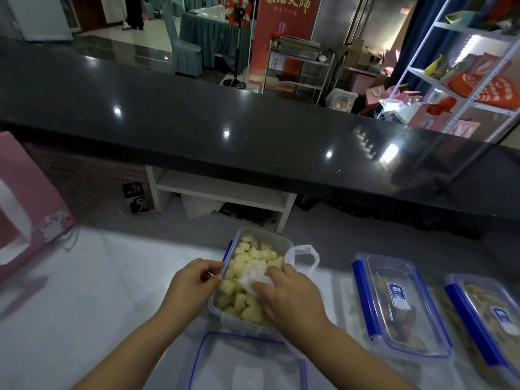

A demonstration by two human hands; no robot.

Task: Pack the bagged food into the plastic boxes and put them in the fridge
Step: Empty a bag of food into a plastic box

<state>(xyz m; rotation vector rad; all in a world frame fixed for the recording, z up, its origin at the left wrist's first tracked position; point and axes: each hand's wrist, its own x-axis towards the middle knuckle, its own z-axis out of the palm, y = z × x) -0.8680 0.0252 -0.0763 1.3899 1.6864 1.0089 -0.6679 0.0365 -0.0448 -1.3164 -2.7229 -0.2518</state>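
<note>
An open clear plastic box [271, 240] with blue clips sits on the white table, filled with pale yellow food chunks [247, 257]. A thin clear plastic bag [254, 277] lies crumpled over the food, its handle loops [305, 256] hanging off the box's right side. My left hand [194, 282] holds the box's left rim, fingers curled at the blue clip. My right hand [289, 296] grips the crumpled bag over the food. A loose lid [247, 361] lies in front of the box.
Two closed, filled boxes with blue clips stand to the right, one [399, 302] nearer and one [489, 313] at the edge. A pink gift bag [25, 198] stands at the left. A black counter [253, 128] runs behind the table.
</note>
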